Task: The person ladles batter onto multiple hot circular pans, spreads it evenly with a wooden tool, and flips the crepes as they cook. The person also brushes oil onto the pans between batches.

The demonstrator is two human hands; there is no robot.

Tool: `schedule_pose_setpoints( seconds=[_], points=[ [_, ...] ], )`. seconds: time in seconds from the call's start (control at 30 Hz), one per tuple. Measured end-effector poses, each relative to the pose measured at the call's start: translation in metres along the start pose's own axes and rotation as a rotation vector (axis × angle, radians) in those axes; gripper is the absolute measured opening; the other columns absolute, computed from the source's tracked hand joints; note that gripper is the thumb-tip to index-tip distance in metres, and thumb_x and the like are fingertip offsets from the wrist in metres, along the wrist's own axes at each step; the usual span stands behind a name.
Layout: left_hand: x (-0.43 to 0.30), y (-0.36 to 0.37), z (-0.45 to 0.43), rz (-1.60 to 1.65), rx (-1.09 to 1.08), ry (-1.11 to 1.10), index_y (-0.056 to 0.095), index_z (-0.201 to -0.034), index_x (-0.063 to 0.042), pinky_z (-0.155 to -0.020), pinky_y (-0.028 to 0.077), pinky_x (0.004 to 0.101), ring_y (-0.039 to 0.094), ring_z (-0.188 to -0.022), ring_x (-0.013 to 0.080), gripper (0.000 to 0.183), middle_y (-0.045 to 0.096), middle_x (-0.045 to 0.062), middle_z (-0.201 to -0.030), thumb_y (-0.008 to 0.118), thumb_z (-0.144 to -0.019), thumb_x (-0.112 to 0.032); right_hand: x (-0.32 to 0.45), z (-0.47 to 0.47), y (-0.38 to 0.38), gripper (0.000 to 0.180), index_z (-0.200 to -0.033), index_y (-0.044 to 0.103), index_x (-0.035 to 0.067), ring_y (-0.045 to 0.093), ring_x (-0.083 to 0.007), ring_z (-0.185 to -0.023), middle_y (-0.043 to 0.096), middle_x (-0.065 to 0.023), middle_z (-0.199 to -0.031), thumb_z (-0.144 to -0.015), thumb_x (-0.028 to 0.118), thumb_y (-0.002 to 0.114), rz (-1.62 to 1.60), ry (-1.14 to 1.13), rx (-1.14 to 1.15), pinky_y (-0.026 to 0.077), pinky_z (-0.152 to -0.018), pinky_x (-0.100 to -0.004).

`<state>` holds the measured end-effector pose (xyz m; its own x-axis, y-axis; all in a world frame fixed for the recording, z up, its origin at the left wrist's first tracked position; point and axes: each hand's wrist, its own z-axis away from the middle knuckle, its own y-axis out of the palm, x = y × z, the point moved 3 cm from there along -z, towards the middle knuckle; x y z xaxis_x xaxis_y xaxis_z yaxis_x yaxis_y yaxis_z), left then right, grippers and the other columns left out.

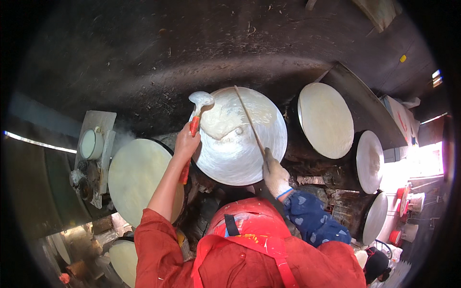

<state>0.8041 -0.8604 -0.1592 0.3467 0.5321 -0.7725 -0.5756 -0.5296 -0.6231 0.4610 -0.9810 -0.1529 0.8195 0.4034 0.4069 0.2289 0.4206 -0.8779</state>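
Observation:
My bare left hand (187, 142) grips the red-wrapped handle of a metal ladle (201, 99), whose bowl is at the upper left rim of a round metal griddle (230, 160). My right hand (276, 175), in a white work glove, is closed on a thin wooden stick (249, 117). The stick lies across the right half of the griddle, its far end at the back rim. Pale batter (219, 122) covers the upper part of the griddle in an uneven layer, and the lower part shows bare, shiny metal.
Left of me a steaming round griddle (140, 180) is covered with a pale sheet. Beyond it an enamel pot (91, 144) stands on a board. At right are a covered griddle (326, 120) and two smaller round ones (370, 162). A person's dark-haired head (376, 262) shows at lower right.

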Motion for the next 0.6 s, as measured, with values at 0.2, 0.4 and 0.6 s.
schedule_pose_setpoints(
  seconds=[0.2,0.4,0.6],
  points=[
    [0.026,-0.02,0.068,-0.026,0.024,-0.032,0.065,-0.132,0.0,-0.091,0.056,0.0533,0.069,-0.105,0.0513,0.041,0.072,0.032,-0.109,0.064,-0.094,-0.018,0.023,0.01,-0.007,0.065,-0.166,0.035,0.014,0.074,-0.0495,-0.086,0.07,-0.0284,-0.108,-0.103,0.009,0.047,0.101,-0.384,0.228,0.058,-0.074,-0.0591],
    [0.017,-0.023,0.119,0.037,0.007,-0.141,0.063,-0.138,0.0,-0.088,0.057,0.0459,0.074,-0.097,0.0413,0.046,0.073,0.027,-0.105,0.068,-0.095,-0.018,-0.004,-0.08,-0.032,0.053,-0.161,0.045,0.015,0.073,-0.046,-0.085,0.07,-0.0268,-0.102,-0.11,0.029,0.049,0.229,-0.344,-0.008,0.056,-0.073,-0.059],
    [0.03,-0.008,0.16,0.12,0.005,-0.232,0.06,-0.144,0.0,-0.068,0.055,0.0399,0.068,-0.071,0.025,0.051,0.068,0.014,-0.084,0.069,-0.097,-0.018,0.024,-0.112,-0.047,0.055,-0.163,0.042,0.02,0.074,-0.0457,-0.09,0.072,-0.0244,-0.111,-0.109,0.026,0.048,0.275,-0.764,0.247,0.057,-0.078,-0.0562]
  ],
)
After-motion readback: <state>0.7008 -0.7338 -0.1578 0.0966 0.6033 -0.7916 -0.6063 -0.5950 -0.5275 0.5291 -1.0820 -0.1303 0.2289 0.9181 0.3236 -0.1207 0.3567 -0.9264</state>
